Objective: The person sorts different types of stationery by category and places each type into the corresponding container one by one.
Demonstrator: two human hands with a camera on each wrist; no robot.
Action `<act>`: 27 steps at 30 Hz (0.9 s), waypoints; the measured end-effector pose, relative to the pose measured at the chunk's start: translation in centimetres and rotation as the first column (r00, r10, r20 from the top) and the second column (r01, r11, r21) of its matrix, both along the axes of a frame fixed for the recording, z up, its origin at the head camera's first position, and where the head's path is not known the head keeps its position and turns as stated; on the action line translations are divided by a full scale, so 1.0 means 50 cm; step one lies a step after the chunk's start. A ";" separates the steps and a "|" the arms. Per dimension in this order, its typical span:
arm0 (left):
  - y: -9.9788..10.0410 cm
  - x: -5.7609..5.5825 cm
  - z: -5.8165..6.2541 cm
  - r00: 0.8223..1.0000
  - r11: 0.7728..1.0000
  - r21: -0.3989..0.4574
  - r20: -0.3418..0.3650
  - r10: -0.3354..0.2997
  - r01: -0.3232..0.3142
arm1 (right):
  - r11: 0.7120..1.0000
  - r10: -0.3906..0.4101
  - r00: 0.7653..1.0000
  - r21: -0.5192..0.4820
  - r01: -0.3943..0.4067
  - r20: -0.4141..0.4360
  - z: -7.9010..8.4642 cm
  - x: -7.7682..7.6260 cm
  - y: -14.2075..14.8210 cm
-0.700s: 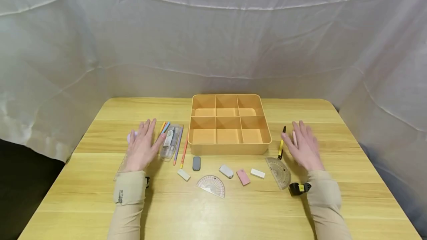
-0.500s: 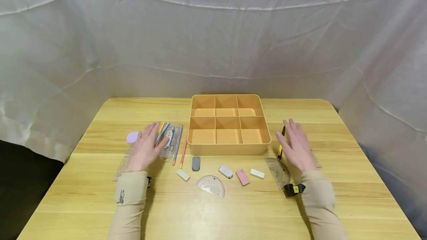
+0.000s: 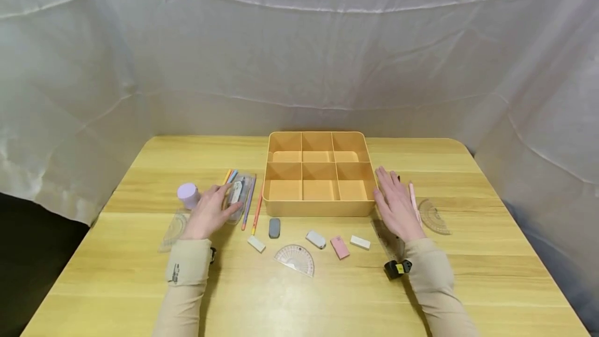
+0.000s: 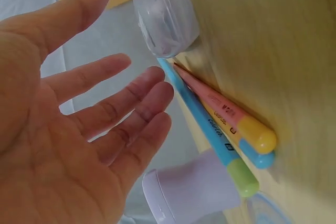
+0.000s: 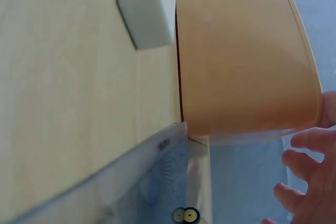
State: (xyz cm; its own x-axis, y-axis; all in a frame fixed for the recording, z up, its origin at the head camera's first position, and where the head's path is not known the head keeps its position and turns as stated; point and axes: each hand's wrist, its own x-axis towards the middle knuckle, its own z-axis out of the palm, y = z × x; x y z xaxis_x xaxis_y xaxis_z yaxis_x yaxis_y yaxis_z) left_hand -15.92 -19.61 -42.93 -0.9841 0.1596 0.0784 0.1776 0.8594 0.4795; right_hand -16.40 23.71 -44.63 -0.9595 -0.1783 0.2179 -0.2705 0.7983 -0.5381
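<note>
My left hand (image 3: pixel 208 215), fingers spread and relaxed, hovers over the left group of stationery. Its thumb and fingertips overlap a clear plastic case (image 3: pixel 235 207). In the left wrist view the palm (image 4: pixel 58 145) holds nothing; blue, red and yellow colour pens (image 4: pixel 210 124) lie past the fingertips, with a lilac cylindrical container (image 4: pixel 194 187) behind. On the other side, my right hand (image 3: pixel 396 209) stretches beside the right wall of an orange six-compartment organizer (image 3: pixel 318 208). A fingertip is right at the organizer's rim in the right wrist view. This hand partly hides a grey protractor and a dark-tipped pen.
In front of the organizer lie a clear protractor (image 3: pixel 296 260), a dark grey eraser (image 3: pixel 274 228), a pink eraser (image 3: pixel 340 247) and several whitish ones. A pink pen (image 3: pixel 414 202) and another protractor (image 3: pixel 434 216) lie right of my right hand. Grey cloth (image 3: pixel 299 56) hangs behind the table.
My right hand has moved left to the organizer's side, uncovering the pink pen and right-hand protractor. My left hand has shifted slightly right and lower, baring the lilac container.
</note>
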 end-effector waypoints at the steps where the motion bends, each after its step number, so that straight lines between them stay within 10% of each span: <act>1: -0.001 -0.001 0.000 1.000 1.000 -0.003 0.001 -0.001 0.001 | 1.000 0.010 1.000 -0.008 -0.010 0.001 -0.001 -0.001 -0.001; 27: 0.014 0.000 -0.010 0.987 0.996 0.043 0.146 0.068 -0.075 | 0.995 0.046 0.996 -0.090 -0.039 0.079 -0.002 0.001 -0.002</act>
